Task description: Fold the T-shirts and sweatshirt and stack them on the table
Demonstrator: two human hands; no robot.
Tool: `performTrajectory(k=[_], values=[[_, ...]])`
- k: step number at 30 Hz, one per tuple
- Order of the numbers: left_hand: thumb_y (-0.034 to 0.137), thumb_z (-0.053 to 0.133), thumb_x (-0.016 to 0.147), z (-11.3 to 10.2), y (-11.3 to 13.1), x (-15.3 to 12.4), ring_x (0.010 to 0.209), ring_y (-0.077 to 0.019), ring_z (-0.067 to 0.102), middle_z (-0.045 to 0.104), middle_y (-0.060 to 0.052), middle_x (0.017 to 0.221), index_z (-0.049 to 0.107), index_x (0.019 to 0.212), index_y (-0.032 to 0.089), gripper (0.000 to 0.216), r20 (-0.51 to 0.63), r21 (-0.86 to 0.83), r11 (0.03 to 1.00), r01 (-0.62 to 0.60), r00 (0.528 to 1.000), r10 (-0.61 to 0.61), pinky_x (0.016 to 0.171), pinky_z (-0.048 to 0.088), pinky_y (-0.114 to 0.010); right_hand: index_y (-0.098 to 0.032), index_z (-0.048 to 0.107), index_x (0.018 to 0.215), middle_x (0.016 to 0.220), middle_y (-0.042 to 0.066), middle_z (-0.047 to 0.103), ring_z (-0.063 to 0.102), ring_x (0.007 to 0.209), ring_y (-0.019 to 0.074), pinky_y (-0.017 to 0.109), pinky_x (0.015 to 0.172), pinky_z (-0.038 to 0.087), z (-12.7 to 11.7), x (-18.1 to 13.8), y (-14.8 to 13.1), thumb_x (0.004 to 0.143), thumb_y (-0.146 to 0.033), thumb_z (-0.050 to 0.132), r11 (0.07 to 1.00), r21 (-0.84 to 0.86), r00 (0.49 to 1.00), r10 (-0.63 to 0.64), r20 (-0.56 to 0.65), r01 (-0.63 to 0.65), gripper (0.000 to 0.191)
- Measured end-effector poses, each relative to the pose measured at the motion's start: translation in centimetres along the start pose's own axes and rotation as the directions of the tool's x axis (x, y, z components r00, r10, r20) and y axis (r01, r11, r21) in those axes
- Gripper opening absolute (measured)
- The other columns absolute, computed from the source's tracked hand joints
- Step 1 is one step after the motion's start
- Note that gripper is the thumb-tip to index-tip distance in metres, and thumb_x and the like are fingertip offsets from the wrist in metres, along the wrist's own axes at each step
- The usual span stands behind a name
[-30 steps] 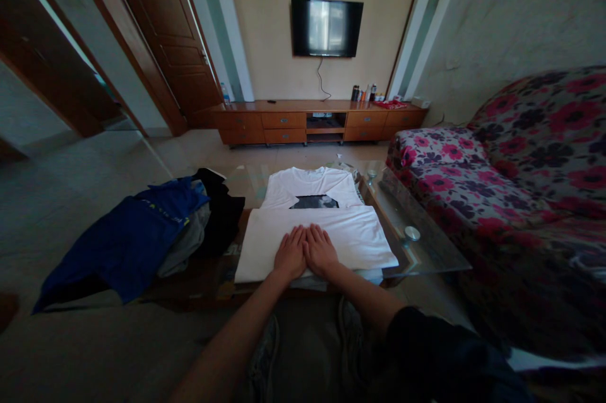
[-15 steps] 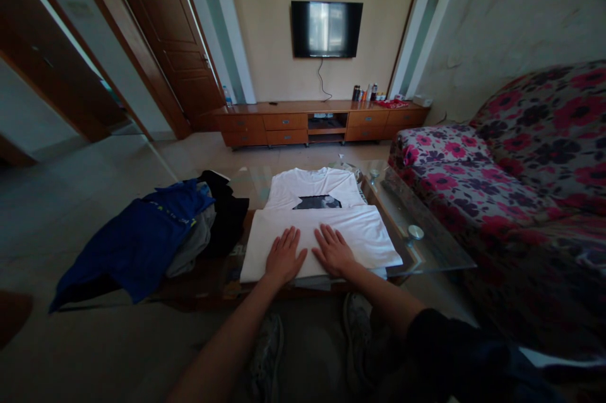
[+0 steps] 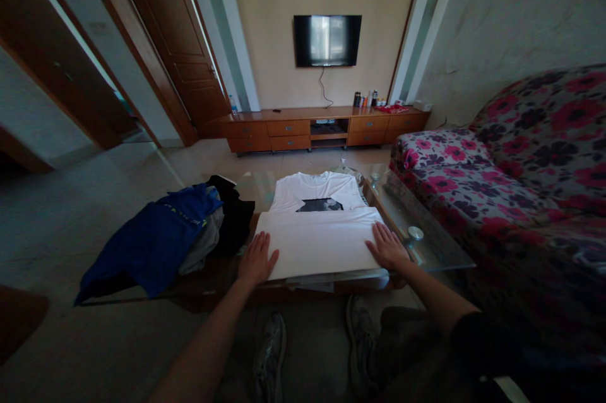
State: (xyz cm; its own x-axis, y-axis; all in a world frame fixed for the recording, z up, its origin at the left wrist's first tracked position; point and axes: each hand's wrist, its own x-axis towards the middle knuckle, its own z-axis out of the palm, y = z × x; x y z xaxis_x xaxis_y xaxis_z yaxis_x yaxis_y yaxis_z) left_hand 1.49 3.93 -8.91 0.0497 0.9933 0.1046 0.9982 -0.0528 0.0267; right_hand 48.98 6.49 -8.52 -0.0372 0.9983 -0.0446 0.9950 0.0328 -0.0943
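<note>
A white T-shirt (image 3: 322, 242) lies on the glass coffee table (image 3: 440, 251), its lower part folded up over the body. Above the fold, part of a dark print (image 3: 322, 204) shows, and the neckline points away from me. My left hand (image 3: 257, 259) rests flat on the left edge of the folded part, fingers spread. On the opposite edge, my right hand (image 3: 388, 247) lies flat with its fingers stretched forward. Neither hand grips the cloth.
To the left, a pile of clothes holds a blue garment (image 3: 156, 235), a grey one (image 3: 203, 242) and a black one (image 3: 237, 226). A floral sofa (image 3: 473, 194) stands close on the right. Beyond the table is a wooden TV cabinet (image 3: 288, 129) under a wall-mounted television (image 3: 327, 41).
My hands have slid apart from the middle of the folded part to its left and right edges. The folded cloth looks smoother, and the view has tilted up slightly.
</note>
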Motion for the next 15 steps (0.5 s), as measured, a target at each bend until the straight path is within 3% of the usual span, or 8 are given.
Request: performTrajectory(k=[5, 7, 12, 15], values=[[0.05, 0.025, 0.104, -0.1, 1.4, 1.3, 0.152, -0.028, 0.032, 0.039, -0.017, 0.162, 0.045, 0.151, 0.012, 0.064, -0.072, 0.006, 1.0, 0.022, 0.997, -0.021, 0.125, 0.019, -0.046, -0.004, 0.035, 0.157, 0.168, 0.021, 0.021, 0.011, 0.157, 0.0309, 0.055, 0.124, -0.006, -0.2, 1.1, -4.1, 0.102, -0.062, 0.018, 0.995, -0.038, 0.991, 0.086, -0.107, -0.091, 0.082], [0.048, 0.024, 0.105, -0.2, 2.7, 2.5, 0.15, -0.0274, 0.035, 0.044, -0.018, 0.159, 0.049, 0.148, 0.01, 0.063, -0.117, -0.008, 1.0, -0.018, 0.993, 0.017, 0.126, 0.019, -0.044, -0.005, 0.041, 0.154, 0.167, 0.022, 0.023, 0.015, 0.156, 0.0313, 0.056, 0.124, -0.004, -0.3, 2.1, -6.8, 0.104, -0.059, 0.018, 0.998, -0.018, 0.991, 0.065, -0.113, -0.068, 0.077], [0.046, 0.028, 0.104, -0.3, 7.1, 6.1, 0.152, -0.0272, 0.032, 0.039, -0.016, 0.162, 0.045, 0.151, 0.012, 0.061, -0.108, -0.099, 0.986, -0.135, 0.986, 0.124, 0.126, 0.021, -0.044, -0.013, 0.032, 0.161, 0.17, 0.015, 0.015, 0.011, 0.158, 0.0281, 0.05, 0.125, 0.003, -0.3, 5.1, -13.6, 0.104, -0.058, 0.022, 0.981, 0.052, 0.98, -0.185, -0.078, 0.19, 0.073], [0.046, 0.029, 0.104, 0.1, 9.1, 8.1, 0.153, -0.0274, 0.029, 0.037, -0.013, 0.164, 0.043, 0.154, 0.014, 0.06, -0.101, -0.137, 0.976, -0.17, 0.982, 0.157, 0.126, 0.02, -0.045, -0.013, 0.027, 0.163, 0.171, 0.014, 0.013, 0.01, 0.158, 0.0281, 0.048, 0.126, 0.006, -0.3, 6.9, -16.5, 0.105, -0.058, 0.024, 0.97, 0.086, 0.973, -0.221, -0.068, 0.226, 0.073]])
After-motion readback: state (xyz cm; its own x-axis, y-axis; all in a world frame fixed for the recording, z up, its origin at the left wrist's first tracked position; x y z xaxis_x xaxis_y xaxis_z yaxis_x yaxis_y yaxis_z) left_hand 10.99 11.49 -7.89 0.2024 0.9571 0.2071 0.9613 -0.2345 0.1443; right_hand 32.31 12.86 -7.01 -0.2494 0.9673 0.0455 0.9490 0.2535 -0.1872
